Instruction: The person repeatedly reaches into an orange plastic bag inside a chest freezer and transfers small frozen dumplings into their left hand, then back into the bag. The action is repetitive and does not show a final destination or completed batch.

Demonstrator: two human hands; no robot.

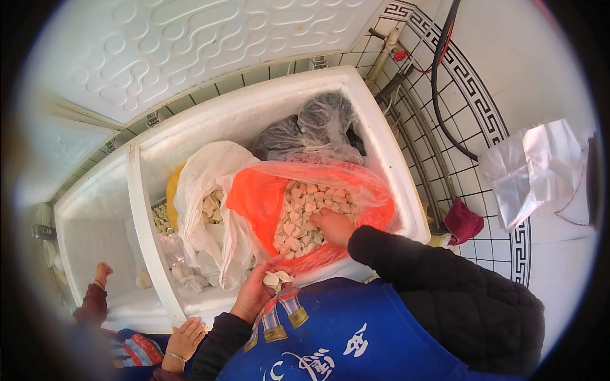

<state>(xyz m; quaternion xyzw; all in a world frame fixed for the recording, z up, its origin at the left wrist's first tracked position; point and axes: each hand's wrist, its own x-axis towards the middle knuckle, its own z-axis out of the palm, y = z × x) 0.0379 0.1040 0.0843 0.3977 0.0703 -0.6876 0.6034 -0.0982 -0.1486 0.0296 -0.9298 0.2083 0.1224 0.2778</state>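
Note:
Inside a chest freezer [395, 162], an orange-red plastic bag [255, 202] lies wide open and holds many small pale dumplings [298, 214]. My right hand [333, 226] reaches into this bag, its fingertips down among the dumplings; whether they grip one is hidden. Near the freezer's front edge, below the bag's lower rim, my left hand [259, 290] is closed around several dumplings [276, 281]. Left of the orange-red bag stands a white plastic bag [214, 162], also open, with more dumplings [213, 207] in it.
Dark items in clear plastic [324, 126] fill the freezer's back right corner. A white divider [147, 228] crosses the freezer. At the left, another person's hands [188, 335] are at the freezer's edge and over its left part. The raised lid [214, 43] stands behind.

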